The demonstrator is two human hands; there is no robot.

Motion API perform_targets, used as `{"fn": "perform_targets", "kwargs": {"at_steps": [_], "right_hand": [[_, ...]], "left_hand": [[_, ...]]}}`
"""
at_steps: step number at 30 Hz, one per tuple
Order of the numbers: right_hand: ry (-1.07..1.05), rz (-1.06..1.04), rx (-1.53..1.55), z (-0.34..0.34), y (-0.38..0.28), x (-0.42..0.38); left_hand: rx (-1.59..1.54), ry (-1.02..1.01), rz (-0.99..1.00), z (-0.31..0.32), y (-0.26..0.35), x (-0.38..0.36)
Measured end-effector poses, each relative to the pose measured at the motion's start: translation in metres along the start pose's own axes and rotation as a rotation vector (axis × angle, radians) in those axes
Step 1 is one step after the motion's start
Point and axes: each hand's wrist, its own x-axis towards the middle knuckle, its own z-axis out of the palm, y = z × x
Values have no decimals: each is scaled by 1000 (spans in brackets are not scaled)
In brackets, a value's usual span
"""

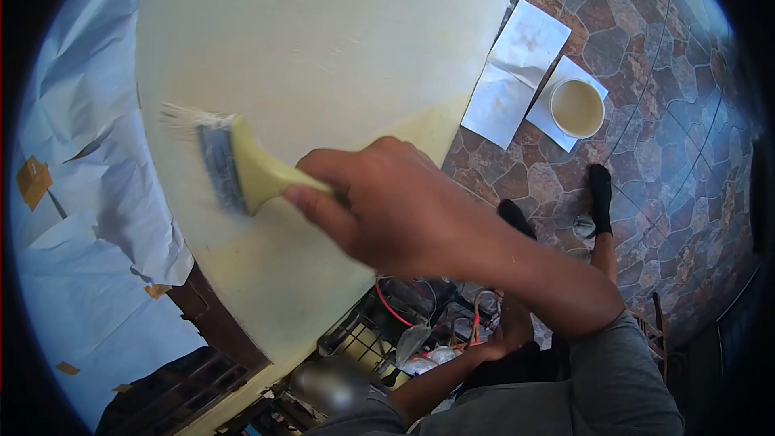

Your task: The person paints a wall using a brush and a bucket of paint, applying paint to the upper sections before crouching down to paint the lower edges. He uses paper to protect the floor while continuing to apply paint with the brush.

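Observation:
My right hand (387, 202) is closed around the yellow-green handle of a wide paintbrush (257, 169). The brush's pale, paint-coated bristles meet the wall (323, 48) near its left side, and the bristle end looks blurred. Whitish paint spreads over much of this wall, while yellower patches show lower down and along its right edge. Low in the view, my left hand (510, 329) is beside my leg, close to a jumble of cables and objects. Its fingers are too hidden to make out.
White paper (97, 113) held with brown tape covers the area left of the wall. A tub of paint (578, 108) stands on white paper on the stone-patterned floor (646, 153). A black wire rack (363, 327) with clutter sits below the wall.

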Motion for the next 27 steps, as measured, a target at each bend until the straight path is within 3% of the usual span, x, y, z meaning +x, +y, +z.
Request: {"fn": "perform_targets", "kwargs": {"at_steps": [4, 6, 9, 11, 13, 15, 19, 21, 24, 26, 27], "right_hand": [[-60, 265, -50, 0, 108, 18], [54, 231, -168, -6, 180, 9], [88, 493, -375, -29, 275, -15], [86, 578, -453, -39, 299, -20], [32, 730, -482, -45, 290, -19], [150, 434, -458, -27, 257, -8], [155, 322, -304, 2, 103, 7], [-112, 394, -207, -13, 19, 0], [-256, 158, -122, -15, -10, -5], [-318, 109, -97, -18, -1, -1], [-223, 103, -143, -19, 17, 6]], "left_hand": [[-17, -18, -46, -12, -18, -23], [-31, -18, -56, -16, -19, -21], [-55, -32, -77, -11, -18, -29], [-52, -36, -84, -20, -16, -31], [-58, -43, -93, -21, -17, -31], [-57, -59, -95, -21, -13, -32], [-39, -68, -82, -36, 0, -33], [-26, -77, -62, -41, 6, -27], [-15, -87, -52, -43, 5, -11], [-197, 123, 417, -50, -6, 7], [-198, 121, 411, -46, -11, 14]]}}
